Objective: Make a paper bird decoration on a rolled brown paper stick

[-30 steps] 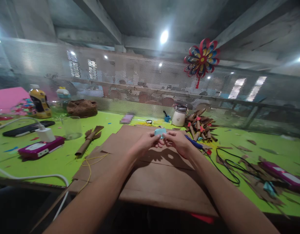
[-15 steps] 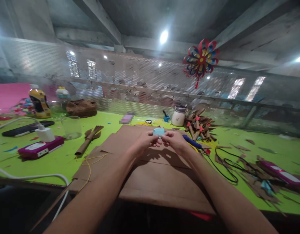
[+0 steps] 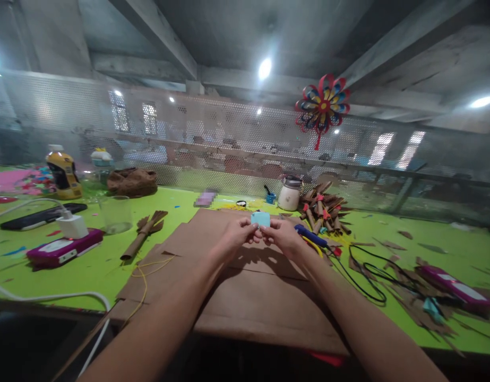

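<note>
A small light-blue piece of paper [image 3: 261, 218] is held up between my two hands, above a stack of brown paper [image 3: 264, 297]. My left hand [image 3: 241, 233] pinches its lower left edge. At the lower right edge, the thumb and fingers of my right hand [image 3: 280, 233] close on the same piece. Shadows of both hands fall on the brown paper below. A blue-handled tool [image 3: 309, 233] with a black cord lies just right of my right hand.
Left are a rolled brown paper piece [image 3: 143, 237], a clear cup [image 3: 116, 215] and a purple power strip [image 3: 65, 248]. A white jar [image 3: 289, 194] and a pile of brown paper rolls [image 3: 326, 209] stand behind. Another purple strip [image 3: 455, 286] lies right, among scraps.
The view has tilted slightly upward, so most things sit a little lower. The light-blue paper shows more of its flat face; both hands still hold it.
</note>
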The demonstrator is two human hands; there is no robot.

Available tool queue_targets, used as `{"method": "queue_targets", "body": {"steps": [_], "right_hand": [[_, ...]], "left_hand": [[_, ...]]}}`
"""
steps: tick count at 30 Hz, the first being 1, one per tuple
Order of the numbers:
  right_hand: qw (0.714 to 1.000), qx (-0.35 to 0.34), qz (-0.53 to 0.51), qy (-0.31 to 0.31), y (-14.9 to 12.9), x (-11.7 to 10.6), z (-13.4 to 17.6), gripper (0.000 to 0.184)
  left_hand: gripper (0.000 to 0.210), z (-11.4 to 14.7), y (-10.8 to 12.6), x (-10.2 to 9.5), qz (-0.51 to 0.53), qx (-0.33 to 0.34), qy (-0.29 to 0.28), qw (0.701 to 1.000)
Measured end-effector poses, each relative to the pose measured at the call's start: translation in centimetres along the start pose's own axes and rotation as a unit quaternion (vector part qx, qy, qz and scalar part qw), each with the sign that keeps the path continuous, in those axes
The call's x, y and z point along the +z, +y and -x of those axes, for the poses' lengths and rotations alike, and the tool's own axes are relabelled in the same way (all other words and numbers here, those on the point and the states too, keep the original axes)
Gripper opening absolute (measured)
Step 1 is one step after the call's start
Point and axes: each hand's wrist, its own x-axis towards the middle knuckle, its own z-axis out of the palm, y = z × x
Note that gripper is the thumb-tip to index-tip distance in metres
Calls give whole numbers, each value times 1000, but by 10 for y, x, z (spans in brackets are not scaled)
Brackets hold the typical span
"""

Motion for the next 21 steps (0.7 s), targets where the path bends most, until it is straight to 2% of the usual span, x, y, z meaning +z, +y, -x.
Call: {"method": "queue_targets", "body": {"steps": [9,14,21], "right_hand": [[999,6,-36,-9,8,-4,-3,32],[998,8,-25,51,12,-6,-8,42],[993,-57,37,95,16,-2,-9,42]], "left_hand": [[13,4,3,1,-2,-3,8,1000],[12,2,2,-1,-7,-23,-5,1000],[17,4,3,-2,79,-58,-21,995]]}}
